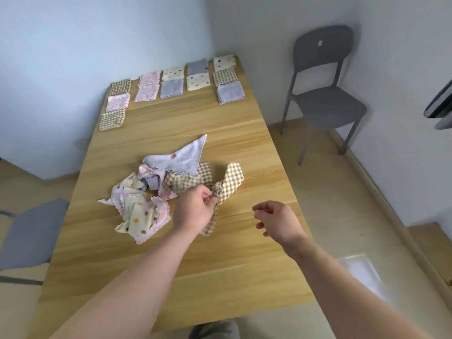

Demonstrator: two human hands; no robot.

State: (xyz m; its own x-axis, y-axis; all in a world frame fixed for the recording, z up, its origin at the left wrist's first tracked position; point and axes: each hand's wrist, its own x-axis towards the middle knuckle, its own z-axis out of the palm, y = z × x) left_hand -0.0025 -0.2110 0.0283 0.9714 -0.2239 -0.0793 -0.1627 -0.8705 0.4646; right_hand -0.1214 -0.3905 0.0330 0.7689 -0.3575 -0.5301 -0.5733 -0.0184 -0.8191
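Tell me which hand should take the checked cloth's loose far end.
Right. The right hand hangs empty over the table, on the side where the far end of the checked cloth lies. The left hand pinches that cloth near its middle, so it is taken.

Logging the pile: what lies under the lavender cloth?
Beneath the lavender cloth, a pink cloth and a brown checked cloth show at its edges; anything deeper is covered.
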